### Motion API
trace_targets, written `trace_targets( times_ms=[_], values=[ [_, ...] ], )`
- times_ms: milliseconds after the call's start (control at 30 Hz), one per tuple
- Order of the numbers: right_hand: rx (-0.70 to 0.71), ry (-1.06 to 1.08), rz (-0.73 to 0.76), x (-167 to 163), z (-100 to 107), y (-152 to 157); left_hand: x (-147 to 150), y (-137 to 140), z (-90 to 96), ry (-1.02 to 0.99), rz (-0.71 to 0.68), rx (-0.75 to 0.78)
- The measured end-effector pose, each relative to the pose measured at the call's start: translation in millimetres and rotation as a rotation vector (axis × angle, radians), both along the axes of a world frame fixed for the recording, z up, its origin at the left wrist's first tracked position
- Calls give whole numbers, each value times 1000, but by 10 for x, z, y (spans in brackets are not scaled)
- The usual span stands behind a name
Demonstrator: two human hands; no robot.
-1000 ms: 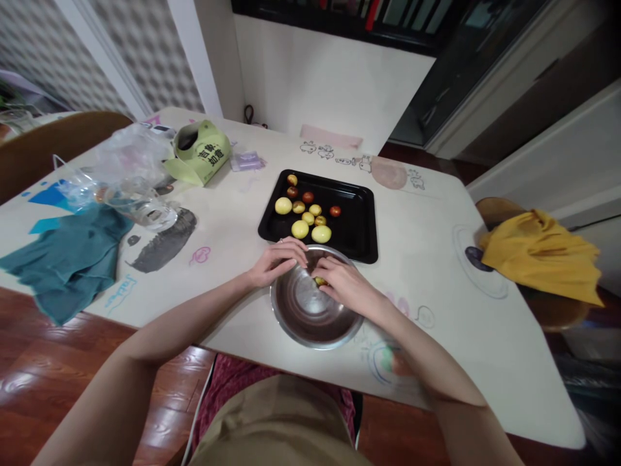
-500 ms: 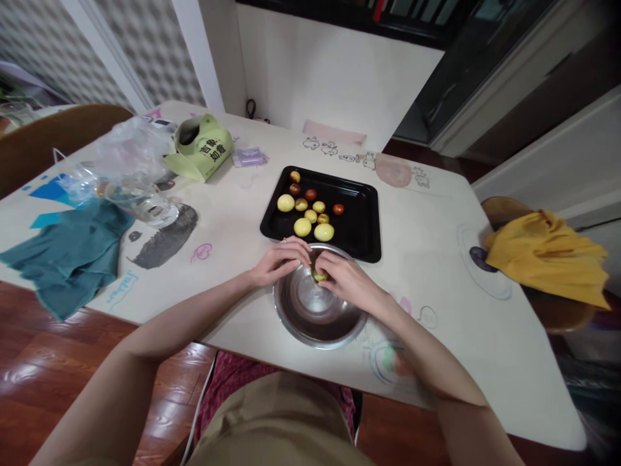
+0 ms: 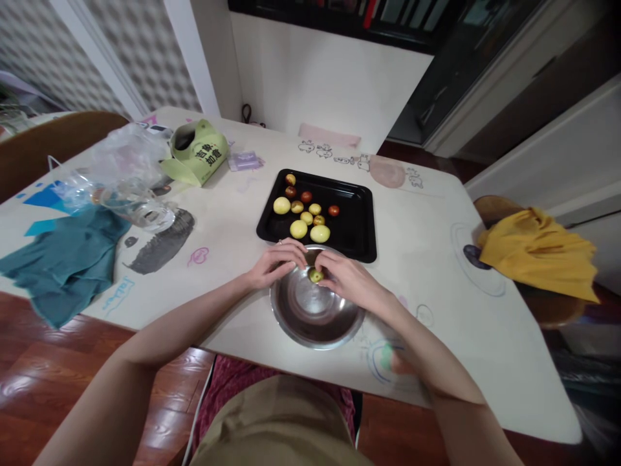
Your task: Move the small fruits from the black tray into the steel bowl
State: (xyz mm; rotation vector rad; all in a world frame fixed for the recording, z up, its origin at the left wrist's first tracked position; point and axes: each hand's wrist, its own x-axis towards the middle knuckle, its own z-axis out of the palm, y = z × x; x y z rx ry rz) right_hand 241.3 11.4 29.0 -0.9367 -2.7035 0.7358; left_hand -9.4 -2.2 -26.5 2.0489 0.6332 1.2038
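A stainless steel bowl [image 3: 317, 330] stands near the table's front edge. Inside its back part, my right hand [image 3: 347, 278] pinches a small yellow-green jujube [image 3: 315, 276] between thumb and fingers. My left hand [image 3: 279, 264] rests over the bowl's back left rim, fingers loosely stretched and thumb apart. Its fingertips come close to the jujube; whether they touch it I cannot tell. Just behind the bowl lies a black tray [image 3: 352, 217] with several jujubes, some red like the one at the right [image 3: 334, 211], some brownish, and larger pale yellow-green ones [image 3: 320, 233].
On the left lie a teal cloth [image 3: 72, 259], a clear glass pitcher [image 3: 145, 207] on its side, a plastic bag [image 3: 129, 152] and a green paper carrier [image 3: 198, 152]. A purple packet [image 3: 245, 160] sits behind. A yellow cloth [image 3: 538, 252] hangs over a chair at right.
The view has shifted slightly. More of the jujube shows between my right fingers, close to the same place in the bowl. Both hands have barely moved.
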Motion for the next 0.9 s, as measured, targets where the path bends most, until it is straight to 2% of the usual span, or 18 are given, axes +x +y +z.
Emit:
trace_targets(
  times_ms=[100, 200, 300, 367, 467, 600, 900],
  values=[
    [18, 72, -31, 67, 82, 67, 2, 7, -3, -11, -5, 35],
    [101, 236, -143, 169, 76, 315, 8, 14, -8, -36, -17, 80],
    [231, 364, -320, 258, -81, 717, 14, 18, -23, -49, -11, 102],
    [289, 338, -388, 288, -244, 983, 15, 19, -37, -55, -8, 109],
    [299, 244, -379, 290, -493, 1252, 14, 21, -62, -60, -6, 106],
    [251, 176, -266, 289, -705, 1360, 10, 29, -99, -72, -4, 110],
    [276, 258, -250, 295, -729, 1372, 13, 30, -108, -81, -2, 102]
  ],
)
